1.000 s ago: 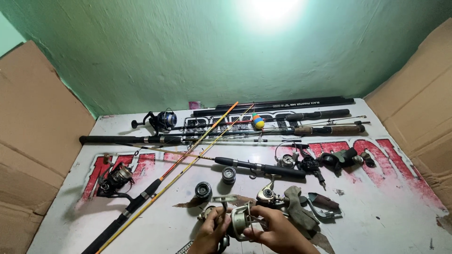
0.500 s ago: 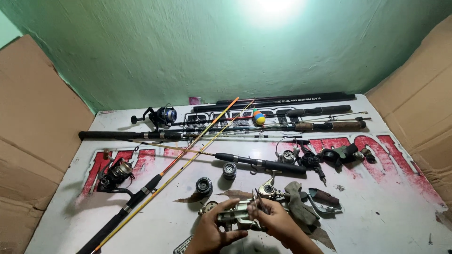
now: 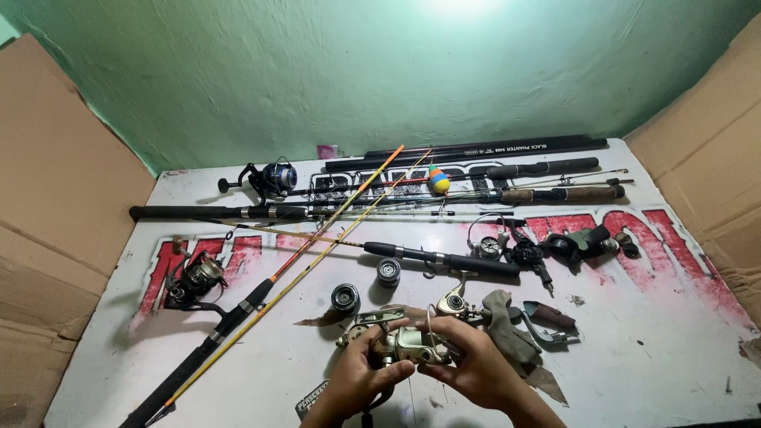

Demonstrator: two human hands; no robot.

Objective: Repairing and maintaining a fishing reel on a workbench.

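Both hands hold a small silver-gold spinning reel (image 3: pixel 400 342) near the front edge of the white board (image 3: pixel 666 349). My left hand (image 3: pixel 358 379) grips its left side, thumb over the body. My right hand (image 3: pixel 474 366) wraps the right side, fingers curled under. The reel's wire bail arches above my fingers. Just beyond lie two dark round spools (image 3: pixel 346 298) (image 3: pixel 388 272) and another small reel (image 3: pixel 453 303). A grey cloth (image 3: pixel 507 329) lies right of my right hand.
Several fishing rods lie across the board, among them an orange rod (image 3: pixel 317 238) running diagonally and a black handle (image 3: pixel 444 259). A blue reel (image 3: pixel 273 178) and a dark reel (image 3: pixel 190 279) sit on the left. Cardboard sheets (image 3: pixel 47 214) flank both sides; a green wall stands behind.
My hands have turned the reel slightly and shifted a little to the right. The view has tilted, so the rods sit marginally lower in frame.
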